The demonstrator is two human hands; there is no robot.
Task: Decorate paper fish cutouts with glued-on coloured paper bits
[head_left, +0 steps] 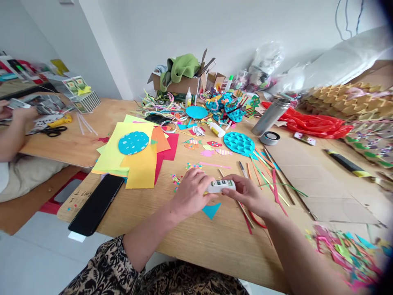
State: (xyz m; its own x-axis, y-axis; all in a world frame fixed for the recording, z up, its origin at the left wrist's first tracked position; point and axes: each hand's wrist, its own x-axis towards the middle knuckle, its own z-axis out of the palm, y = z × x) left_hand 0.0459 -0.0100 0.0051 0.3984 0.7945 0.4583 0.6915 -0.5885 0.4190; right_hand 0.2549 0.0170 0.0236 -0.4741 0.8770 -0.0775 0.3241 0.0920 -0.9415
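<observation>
A small white bottle (219, 186) with a printed label lies sideways between my two hands, above the wooden table. My left hand (193, 190) grips its left end, and my right hand (245, 192) has its fingers round the right end. Just below the bottle is a blue paper triangle (211, 210). Coloured paper dots (176, 180) lie left of my left hand. Beyond my hands are paper fish (214, 144) and a blue scalloped paper disc (238, 142). Paper strips (274, 184) and thin sticks spread to the right of my right hand.
A black phone (96, 205) and stacked coloured paper (115, 143) are at the left. Behind stand a filled cardboard box (181, 85) and a metal flask (272, 116). Flat cardboard (319, 180) and paper scraps (344, 254) lie right. Another person's hand (23, 114) is far left.
</observation>
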